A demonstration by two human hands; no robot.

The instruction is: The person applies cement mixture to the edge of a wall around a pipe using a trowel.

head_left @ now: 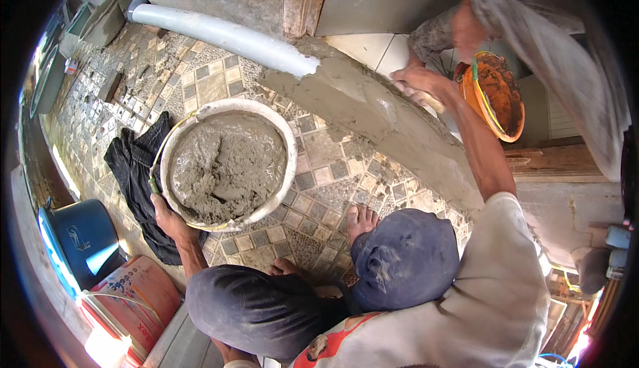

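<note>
White bucket (290, 161) is standing at nine o'clock, holding wet, lumpy grey mortar (233, 158); the fingers of the left hand (174, 223) are gripping its eight-o'clock side. At two o'clock, right hand (429, 83) is clasping a pale-handled tool (435, 103), fingers curling.

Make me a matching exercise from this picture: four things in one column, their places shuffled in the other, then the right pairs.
Things:
1. Pale pipe
2. White-rimmed bucket
3. Black cloth
4. Orange bucket

Places:
A. Crumpled on the tiled floor
B. In the upper right of the view
C. Holding wet mortar, left hand at its edge
D. One end meeting the smoothed grey strip

Pairs: 1-D, 2-C, 3-A, 4-B
</note>
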